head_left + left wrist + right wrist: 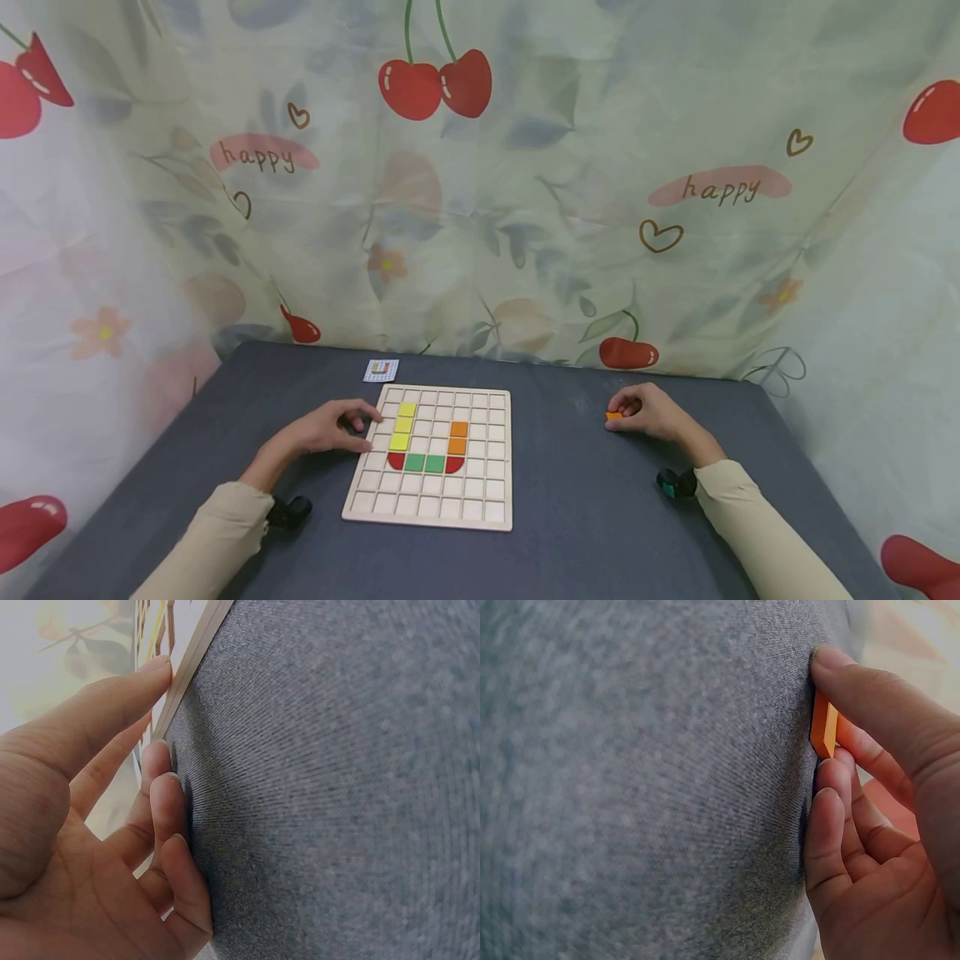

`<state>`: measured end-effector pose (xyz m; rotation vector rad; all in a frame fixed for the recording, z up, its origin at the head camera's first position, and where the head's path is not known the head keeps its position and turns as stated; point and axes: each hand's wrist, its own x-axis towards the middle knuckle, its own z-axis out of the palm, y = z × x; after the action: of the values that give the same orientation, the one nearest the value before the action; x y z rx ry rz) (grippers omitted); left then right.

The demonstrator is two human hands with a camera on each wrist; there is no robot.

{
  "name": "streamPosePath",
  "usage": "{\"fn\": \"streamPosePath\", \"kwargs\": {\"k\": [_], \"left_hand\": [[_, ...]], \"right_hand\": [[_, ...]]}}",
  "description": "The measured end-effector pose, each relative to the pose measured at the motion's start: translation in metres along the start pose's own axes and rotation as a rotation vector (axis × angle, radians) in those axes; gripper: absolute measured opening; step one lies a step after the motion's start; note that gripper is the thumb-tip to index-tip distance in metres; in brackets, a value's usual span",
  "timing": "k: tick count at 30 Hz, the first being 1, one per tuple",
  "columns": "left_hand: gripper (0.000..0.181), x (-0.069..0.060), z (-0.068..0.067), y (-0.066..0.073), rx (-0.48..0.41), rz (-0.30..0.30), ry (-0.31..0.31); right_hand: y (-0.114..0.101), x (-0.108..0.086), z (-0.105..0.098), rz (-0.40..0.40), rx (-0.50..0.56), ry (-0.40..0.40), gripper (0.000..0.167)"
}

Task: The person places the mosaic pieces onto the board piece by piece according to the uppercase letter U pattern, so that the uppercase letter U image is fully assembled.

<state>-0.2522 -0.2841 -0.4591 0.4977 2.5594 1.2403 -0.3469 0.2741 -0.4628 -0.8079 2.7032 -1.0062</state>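
Observation:
A pale wooden grid board [427, 506] lies on the dark cloth. Three yellow tiles [403, 424] run up its left side and two orange tiles [458, 437] up its right. Between red rounded corner tiles [454, 464] sit two green tiles [424, 462]. My left hand [330, 427] touches the board's left edge with thumb and index finger; the left wrist view shows its other fingers loosely bent beside the edge. Right of the board, my right hand [648, 412] pinches a loose orange tile [824, 726] between thumb and fingers, low at the cloth.
Behind the board's upper left corner lies a small pattern card [381, 371] with a coloured figure on a grid. The dark tablecloth [570, 517] extends around the board. A printed curtain [517, 208] hangs along the table's back and sides.

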Motion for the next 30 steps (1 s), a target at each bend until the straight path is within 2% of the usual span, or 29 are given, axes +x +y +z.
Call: {"fn": "streamPosePath", "kwargs": {"k": [7,13,22,30], "left_hand": [[0.041,-0.001,0.001,0.001,-0.001,-0.018,0.004],[0.041,0.000,0.001,0.001,0.009,-0.005,0.005],[0.041,0.000,0.000,0.003,0.008,-0.019,0.013],[0.041,0.000,0.001,0.001,0.013,-0.007,0.007]], "right_hand": [[-0.004,0.000,0.001,-0.020,0.016,0.000,0.019],[-0.005,-0.001,0.001,-0.059,0.036,0.032,0.021],[-0.015,0.002,0.005,-0.090,0.182,0.078,0.025],[-0.033,0.006,0.019,-0.095,0.281,0.092,0.028]]}}
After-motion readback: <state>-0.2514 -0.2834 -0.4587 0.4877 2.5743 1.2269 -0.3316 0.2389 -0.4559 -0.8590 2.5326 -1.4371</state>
